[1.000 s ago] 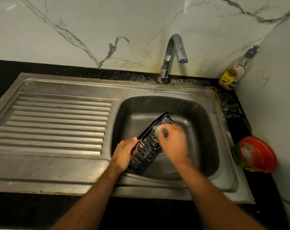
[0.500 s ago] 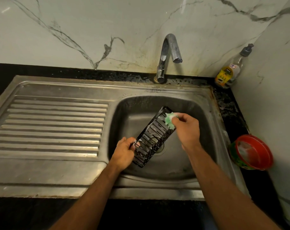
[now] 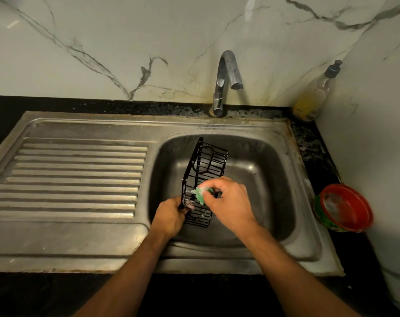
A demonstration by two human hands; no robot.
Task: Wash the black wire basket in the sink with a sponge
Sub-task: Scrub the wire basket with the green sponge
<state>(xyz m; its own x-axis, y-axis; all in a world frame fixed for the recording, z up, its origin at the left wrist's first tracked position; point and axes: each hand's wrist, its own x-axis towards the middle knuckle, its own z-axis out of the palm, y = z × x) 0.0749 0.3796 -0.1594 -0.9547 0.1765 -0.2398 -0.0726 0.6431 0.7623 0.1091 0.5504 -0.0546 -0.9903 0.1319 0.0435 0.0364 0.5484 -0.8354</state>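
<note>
Two hands at work over the sink [image 3: 308, 225] bowl. Left hand [image 3: 170, 217] grips the near end of the black wire basket [image 3: 204, 177], held tilted above the bowl. Right hand [image 3: 231, 202] pinches the green sponge [image 3: 200, 194] against its wires. Risks, judged: soapy wire slipping from the one-ended grip; sponge snagging between bars; faucet [image 3: 226, 76] shows no water, so suds may stay.

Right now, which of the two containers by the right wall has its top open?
The red bowl, nearer the person beside the sink, shows an open mouth. The soap bottle in the back corner is capped by a pump.
</note>
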